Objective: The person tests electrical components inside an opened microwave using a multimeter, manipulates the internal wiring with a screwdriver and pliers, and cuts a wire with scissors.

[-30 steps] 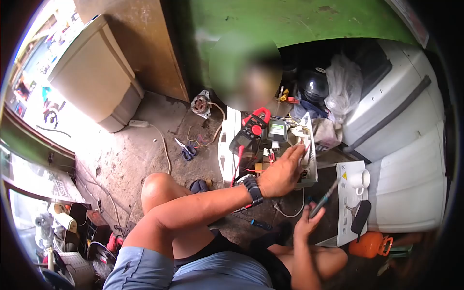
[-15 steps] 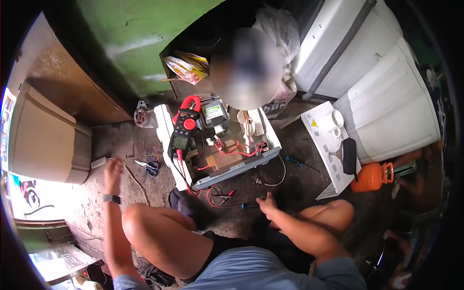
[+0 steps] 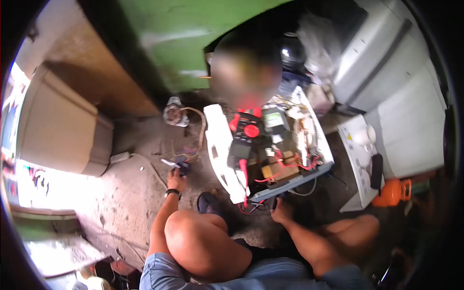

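My left hand reaches down to the floor at the dark handles of a pair of scissors. Its fingers look stretched out, and blur hides whether they touch the handles. My right hand is low beside the front of the opened appliance, near a dark shape; I cannot make out whether it holds anything. A red and black clamp meter lies on the appliance's left side, with a red lead hanging from it. Red wires and a green-labelled box sit inside the casing.
A white panel with a white mug stands at right, near an orange gas canister. A small motor-like part and a loose cord lie on the floor at left. A beige cabinet stands beyond.
My left hand has moved right, from beside the cord to the scissors. The view has shifted, so the appliance appears farther right. My right hand stays near the appliance's front edge.
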{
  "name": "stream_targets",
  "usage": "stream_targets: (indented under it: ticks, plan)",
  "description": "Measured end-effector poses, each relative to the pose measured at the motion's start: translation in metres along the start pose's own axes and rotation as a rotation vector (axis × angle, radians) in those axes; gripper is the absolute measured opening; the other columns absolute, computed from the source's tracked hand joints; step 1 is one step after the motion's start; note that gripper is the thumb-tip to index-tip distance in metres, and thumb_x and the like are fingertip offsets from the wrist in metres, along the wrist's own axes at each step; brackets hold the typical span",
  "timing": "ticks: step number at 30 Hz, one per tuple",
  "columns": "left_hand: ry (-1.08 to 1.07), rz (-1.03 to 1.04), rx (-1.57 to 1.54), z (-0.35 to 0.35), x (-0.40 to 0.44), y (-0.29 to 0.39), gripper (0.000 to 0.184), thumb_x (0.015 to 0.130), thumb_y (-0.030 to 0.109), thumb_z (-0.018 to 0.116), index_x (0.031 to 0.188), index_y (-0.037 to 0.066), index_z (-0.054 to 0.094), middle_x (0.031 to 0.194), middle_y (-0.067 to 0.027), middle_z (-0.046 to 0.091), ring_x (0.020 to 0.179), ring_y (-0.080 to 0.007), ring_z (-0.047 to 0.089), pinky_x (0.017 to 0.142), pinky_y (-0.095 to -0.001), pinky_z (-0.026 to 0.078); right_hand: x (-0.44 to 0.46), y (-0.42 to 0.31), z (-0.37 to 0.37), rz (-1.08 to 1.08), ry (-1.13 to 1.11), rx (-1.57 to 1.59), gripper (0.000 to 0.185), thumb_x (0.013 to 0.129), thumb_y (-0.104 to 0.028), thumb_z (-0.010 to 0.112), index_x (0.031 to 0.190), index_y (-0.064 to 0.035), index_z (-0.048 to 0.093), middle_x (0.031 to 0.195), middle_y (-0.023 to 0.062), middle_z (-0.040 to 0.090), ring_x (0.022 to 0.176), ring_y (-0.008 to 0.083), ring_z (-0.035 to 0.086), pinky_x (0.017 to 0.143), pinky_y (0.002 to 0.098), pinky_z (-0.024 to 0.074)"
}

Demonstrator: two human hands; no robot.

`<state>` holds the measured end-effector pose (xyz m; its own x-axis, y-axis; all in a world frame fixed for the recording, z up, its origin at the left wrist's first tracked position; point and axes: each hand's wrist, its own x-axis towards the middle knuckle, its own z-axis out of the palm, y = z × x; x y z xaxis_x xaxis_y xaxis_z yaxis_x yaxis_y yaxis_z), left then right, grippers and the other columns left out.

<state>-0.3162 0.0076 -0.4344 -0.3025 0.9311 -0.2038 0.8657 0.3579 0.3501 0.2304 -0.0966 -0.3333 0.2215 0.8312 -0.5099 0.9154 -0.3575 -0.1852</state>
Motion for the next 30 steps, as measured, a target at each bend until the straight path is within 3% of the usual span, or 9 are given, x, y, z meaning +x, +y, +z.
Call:
stream_targets:
  ticks: [2, 7, 11, 14, 21, 23, 27, 29, 30]
  plan:
    - [0.016, -0.044, -0.042, 0.008, 0.019, 0.013, 0.079, 0.09, 0.024, 0.083, 0.161, 0.015, 0.051, 0.155, -0.0272, 0.048, 0.139, -0.0481, 0.054, 0.118, -0.0543, 0.047, -0.005, 0.01, -0.008, -0.213, -0.099, -0.069, 0.063, 0.097, -0.035, 0.073, 0.151, -0.0086, 0.054, 0.15, 0.0239, 0.06, 0.136, 0.0466, 0.06, 0.115, 0.0597, 0.0466]
    - [0.136, -0.271, -0.111, 0.018, 0.019, 0.028, 0.069, 0.09, 0.019, 0.083, 0.152, 0.008, 0.055, 0.141, -0.0282, 0.053, 0.128, -0.0502, 0.059, 0.111, -0.056, 0.05, -0.012, 0.022, -0.049, -0.226, -0.244, -0.123, 0.056, 0.098, -0.036, 0.071, 0.148, -0.0134, 0.059, 0.146, 0.0216, 0.062, 0.137, 0.0457, 0.06, 0.115, 0.0587, 0.0468]
    - [0.072, -0.213, -0.048, 0.015, 0.019, 0.004, 0.061, 0.091, 0.015, 0.081, 0.145, 0.005, 0.056, 0.14, -0.029, 0.054, 0.128, -0.0514, 0.059, 0.109, -0.0574, 0.051, -0.025, 0.024, -0.108, -0.276, -0.464, -0.106, 0.052, 0.1, -0.036, 0.071, 0.145, -0.0115, 0.06, 0.14, 0.0197, 0.067, 0.137, 0.0406, 0.062, 0.113, 0.0533, 0.0499]
    - [-0.056, 0.086, 0.071, -0.01, -0.008, 0.011, 0.054, 0.091, 0.013, 0.079, 0.139, 0.002, 0.056, 0.143, -0.0268, 0.057, 0.131, -0.0489, 0.058, 0.109, -0.0576, 0.051, -0.035, 0.04, -0.123, -0.354, -0.483, -0.114, 0.048, 0.101, -0.035, 0.072, 0.141, -0.0098, 0.062, 0.139, 0.0185, 0.069, 0.136, 0.0377, 0.064, 0.11, 0.0501, 0.0529]
    - [-0.144, -0.048, 0.164, 0.001, -0.024, 0.017, 0.063, 0.093, 0.016, 0.074, 0.151, 0.004, 0.052, 0.14, -0.0248, 0.065, 0.129, -0.0464, 0.064, 0.109, -0.0568, 0.052, -0.064, 0.034, -0.164, -0.39, -0.508, -0.209, 0.046, 0.105, -0.038, 0.07, 0.141, -0.0101, 0.061, 0.15, 0.0168, 0.066, 0.153, 0.0359, 0.05, 0.121, 0.0518, 0.0451]
    - [-0.082, -0.01, 0.204, -0.019, -0.038, 0.043, 0.067, 0.095, 0.02, 0.07, 0.156, 0.003, 0.047, 0.132, -0.0263, 0.071, 0.119, -0.049, 0.069, 0.104, -0.0573, 0.055, -0.073, 0.028, -0.181, -0.443, -0.527, -0.146, 0.051, 0.105, -0.039, 0.069, 0.146, -0.0094, 0.059, 0.148, 0.0189, 0.067, 0.151, 0.0372, 0.052, 0.121, 0.0515, 0.0452]
    - [0.313, 0.095, 0.016, -0.11, -0.027, 0.039, 0.043, 0.096, 0.02, 0.065, 0.134, 0.001, 0.068, 0.12, -0.0263, 0.075, 0.11, -0.0455, 0.073, 0.092, -0.0523, 0.059, -0.089, 0.004, -0.24, -0.587, -0.597, 0.064, 0.053, 0.107, -0.04, 0.068, 0.148, -0.0079, 0.058, 0.143, 0.0198, 0.07, 0.144, 0.036, 0.06, 0.118, 0.0484, 0.0491]
    - [0.328, 0.036, -0.134, -0.199, -0.028, 0.037, 0.033, 0.097, 0.019, 0.064, 0.118, -0.003, 0.077, 0.106, -0.0256, 0.078, 0.097, -0.0393, 0.076, 0.084, -0.0472, 0.059, -0.097, -0.015, -0.274, -0.705, -0.745, 0.326, 0.048, 0.111, -0.033, 0.066, 0.149, -0.0059, 0.058, 0.142, 0.0177, 0.071, 0.133, 0.0319, 0.069, 0.111, 0.045, 0.0548]
    - [0.261, -0.012, -0.262, -0.254, -0.034, 0.041, 0.03, 0.098, 0.013, 0.063, 0.117, -0.005, 0.078, 0.101, -0.0232, 0.078, 0.091, -0.0291, 0.074, 0.083, -0.0415, 0.058, -0.102, -0.025, -0.292, -0.722, -0.747, 0.324, 0.048, 0.111, -0.033, 0.066, 0.149, -0.0059, 0.058, 0.142, 0.0177, 0.071, 0.133, 0.0319, 0.069, 0.111, 0.045, 0.0548]
